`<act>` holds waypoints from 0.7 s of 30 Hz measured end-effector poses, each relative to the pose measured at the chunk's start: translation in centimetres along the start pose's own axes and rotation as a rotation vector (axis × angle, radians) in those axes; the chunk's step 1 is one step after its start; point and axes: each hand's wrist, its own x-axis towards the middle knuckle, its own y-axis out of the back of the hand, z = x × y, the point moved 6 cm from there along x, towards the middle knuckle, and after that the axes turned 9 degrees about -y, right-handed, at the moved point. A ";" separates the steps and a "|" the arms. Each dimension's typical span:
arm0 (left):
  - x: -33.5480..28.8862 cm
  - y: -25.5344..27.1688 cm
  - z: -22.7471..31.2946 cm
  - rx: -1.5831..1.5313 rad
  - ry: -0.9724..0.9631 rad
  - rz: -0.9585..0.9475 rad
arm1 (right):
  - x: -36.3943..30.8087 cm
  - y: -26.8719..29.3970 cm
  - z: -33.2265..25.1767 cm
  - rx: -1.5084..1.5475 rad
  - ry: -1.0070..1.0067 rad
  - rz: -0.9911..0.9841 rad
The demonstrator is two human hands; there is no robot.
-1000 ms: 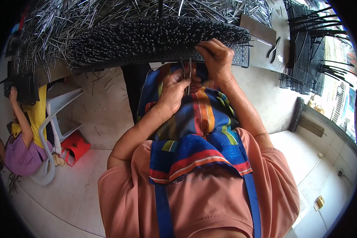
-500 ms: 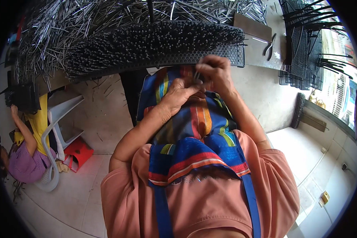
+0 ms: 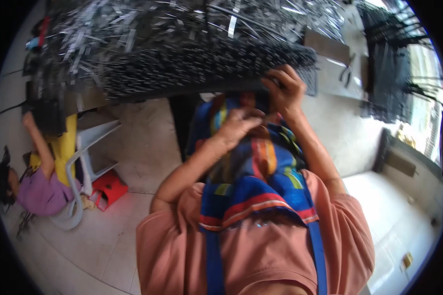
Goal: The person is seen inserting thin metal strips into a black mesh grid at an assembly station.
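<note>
My right hand (image 3: 286, 88) is raised at the front edge of a long black perforated rack (image 3: 310, 78), near its right end. Its fingers are bent with the tips together, and whatever they pinch is too small to make out. Thin dark pins (image 3: 197, 66) stand densely over most of the rack. Above my lap, my left hand (image 3: 241, 125) is closed, thumb against the fingers. Something small may be in it, but blur hides what. A striped, colourful apron (image 3: 261, 152) lies under both hands.
Loose metal strips (image 3: 108, 34) are heaped behind the rack. Pliers (image 3: 347, 76) lie right of it, beside a brown board (image 3: 327, 45). More black racks (image 3: 386, 73) stand far right. At left, another person (image 3: 44, 191) sits on a grey chair (image 3: 76, 167), near a red bag (image 3: 111, 189).
My right hand has parted from my left and risen to the rack's front edge. My left hand stays low over the apron. The whole view has shifted and blurred slightly.
</note>
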 end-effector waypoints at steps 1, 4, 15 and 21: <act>0.5 -0.4 -0.5 -0.017 -0.014 -0.039 | -0.2 0.7 0.1 -0.044 -0.048 0.002; 1.1 -1.0 -0.4 0.125 -0.135 -0.119 | -0.6 1.8 0.4 -0.056 -0.075 0.048; -5.6 -2.1 19.2 0.063 -0.382 -0.236 | 0.0 -0.4 -1.6 -0.366 0.066 -0.101; -3.2 11.8 34.6 0.409 -0.985 0.612 | -0.4 0.3 -0.8 -0.553 -0.004 -0.198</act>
